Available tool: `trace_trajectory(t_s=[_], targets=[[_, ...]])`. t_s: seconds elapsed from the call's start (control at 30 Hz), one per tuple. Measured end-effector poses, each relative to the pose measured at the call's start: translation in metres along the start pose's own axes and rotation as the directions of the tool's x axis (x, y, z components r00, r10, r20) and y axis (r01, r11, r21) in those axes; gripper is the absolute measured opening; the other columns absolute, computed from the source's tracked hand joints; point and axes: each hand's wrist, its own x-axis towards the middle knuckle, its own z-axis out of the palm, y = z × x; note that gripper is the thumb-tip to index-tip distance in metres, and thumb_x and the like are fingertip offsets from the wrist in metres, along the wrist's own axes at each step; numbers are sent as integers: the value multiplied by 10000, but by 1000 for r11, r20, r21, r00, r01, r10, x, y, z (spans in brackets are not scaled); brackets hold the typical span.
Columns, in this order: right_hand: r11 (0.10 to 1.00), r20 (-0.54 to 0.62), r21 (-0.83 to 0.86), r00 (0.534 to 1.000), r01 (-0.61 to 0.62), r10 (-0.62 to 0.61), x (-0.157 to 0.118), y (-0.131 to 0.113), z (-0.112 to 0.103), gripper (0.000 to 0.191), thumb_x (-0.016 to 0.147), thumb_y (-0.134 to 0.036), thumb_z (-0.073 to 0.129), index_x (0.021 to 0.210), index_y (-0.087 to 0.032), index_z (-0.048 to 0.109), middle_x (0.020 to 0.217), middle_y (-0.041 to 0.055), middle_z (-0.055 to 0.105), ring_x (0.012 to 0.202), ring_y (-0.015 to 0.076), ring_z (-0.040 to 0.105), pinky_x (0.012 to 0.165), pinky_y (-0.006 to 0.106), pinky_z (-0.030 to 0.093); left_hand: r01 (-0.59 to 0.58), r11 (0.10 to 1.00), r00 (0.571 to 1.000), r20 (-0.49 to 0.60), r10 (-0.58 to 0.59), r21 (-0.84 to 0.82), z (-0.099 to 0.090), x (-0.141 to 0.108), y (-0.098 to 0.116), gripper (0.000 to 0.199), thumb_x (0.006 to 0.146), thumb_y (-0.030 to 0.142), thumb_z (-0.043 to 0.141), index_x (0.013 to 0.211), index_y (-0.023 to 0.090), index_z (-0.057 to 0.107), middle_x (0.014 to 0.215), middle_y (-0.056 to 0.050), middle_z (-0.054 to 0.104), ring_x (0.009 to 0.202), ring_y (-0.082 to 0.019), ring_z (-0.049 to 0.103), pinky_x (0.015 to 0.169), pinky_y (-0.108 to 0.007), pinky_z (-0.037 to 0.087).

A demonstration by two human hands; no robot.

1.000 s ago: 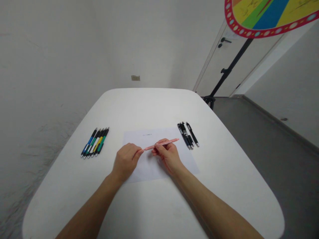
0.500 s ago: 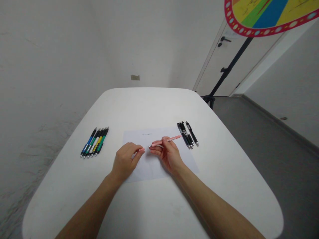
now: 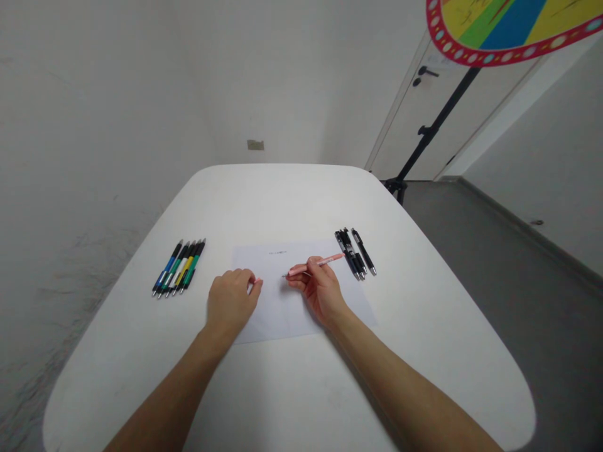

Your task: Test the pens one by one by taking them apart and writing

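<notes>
Hands, pen and sheet, with clock directions taken from the middle of the paper (image 3: 268, 323) and the person at six. The pink pen (image 3: 296, 270) lies over the paper close to its centre, grasped by the right hand (image 3: 323, 295) between thumb and fingers in a writing hold; its bared point faces nine o'clock and its rear end two. The left hand (image 3: 230, 300) rests at nine o'clock along the paper's edge, curled and well apart from the pen; a pink speck shows at its fingertips, but it is too small to tell whether this is a pinched cap or only skin. As to progress, the point is uncovered and a short line of dark marks (image 3: 277, 252) stands near the twelve o'clock margin, while no stroke is visible at the pen's point. A row of coloured pens (image 3: 180, 269) lies at nine to ten o'clock, beyond the left hand; a group of black pens (image 3: 351, 254) lies at two. The supporting surface is a white table (image 3: 301, 389) with rounded corners. Behind it rises a pale wall (image 3: 117, 94), scuffed at left; towards one to two o'clock stand a door (image 3: 433, 154) and a multicoloured wheel (image 3: 513, 28) on a black stand (image 3: 438, 122), above a grey floor (image 3: 438, 232).
</notes>
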Motion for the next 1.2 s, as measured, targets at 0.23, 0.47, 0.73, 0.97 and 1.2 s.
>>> trace_trajectory(t_s=[0.23, 0.47, 0.73, 0.97, 1.2], targets=[[1000, 4, -2, 1000, 0, 0, 0, 0, 1, 398, 703, -488, 805, 782, -225, 518, 708, 34, 739, 652, 168, 695, 595, 266, 575, -40, 999, 998, 48, 38, 36, 0, 0, 3, 272, 892, 313, 528, 638, 215, 536, 609, -28, 623, 597, -206, 570, 583, -329, 332], [1000, -5, -8, 1000, 0, 0, -1, -2, 2, 409, 681, -500, 816, 772, -226, 527, 697, 24, 738, 640, 164, 686, 589, 266, 571, 37, 996, 986, 167, -24, -77, -6, 2, 3, 147, 835, 332, 605, 855, 187, 607, 725, -36, 655, 673, -222, 608, 657, -344, 394], [1000, 8, -18, 1000, 2, -2, -1, -3, 2, 399, 696, -500, 807, 744, -226, 521, 693, 28, 742, 626, 166, 682, 573, 273, 577, 54, 970, 972, 235, 3, -236, -8, 6, -10, 222, 730, 151, 522, 913, 177, 646, 841, -59, 667, 812, -241, 614, 751, -383, 432], [1000, 22, 10, 1000, 14, -14, -1, -2, 1, 395, 702, -480, 809, 763, -216, 522, 687, 26, 748, 607, 150, 690, 560, 237, 576, 119, 961, 959, 279, -46, -251, -9, 8, -12, 179, 755, 171, 508, 867, 182, 647, 850, -58, 688, 822, -224, 615, 799, -378, 440], [999, 27, 32, 1000, 12, -12, 0, -1, 0, 365, 726, -452, 799, 765, -208, 531, 686, 43, 747, 610, 149, 694, 563, 223, 577, 128, 956, 957, 287, -49, -263, -12, 9, -11, 195, 737, 169, 504, 870, 185, 645, 832, -53, 680, 811, -229, 612, 786, -380, 443]])
